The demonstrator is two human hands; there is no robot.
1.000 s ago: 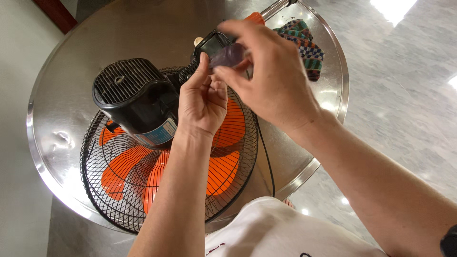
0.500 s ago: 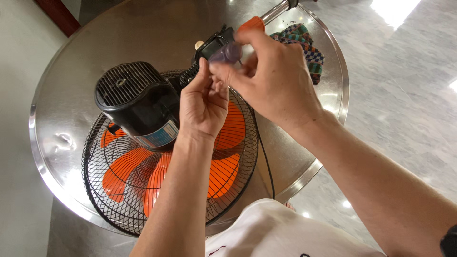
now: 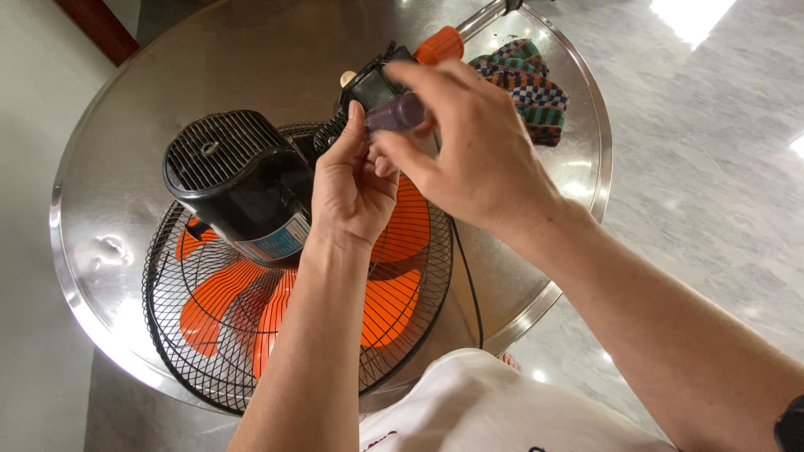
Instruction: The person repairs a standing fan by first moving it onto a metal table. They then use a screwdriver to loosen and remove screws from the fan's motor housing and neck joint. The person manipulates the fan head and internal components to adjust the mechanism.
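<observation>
An electric fan lies face down on a round steel table: black wire guard, orange blades, black motor housing pointing up. My right hand is closed around a small translucent purple tube, held just above the fan's black neck piece. My left hand pinches at the near end of the tube, fingers closed against it. What the fingertips grip beneath is hidden.
A multicoloured knitted cloth lies at the table's far right, beside an orange tool handle. A thin black cord runs from the fan toward me. Marble floor is to the right, a pale wall to the left.
Both hands stay together at the purple tube. They have shifted slightly lower in view, exposing more of the orange handle behind them.
</observation>
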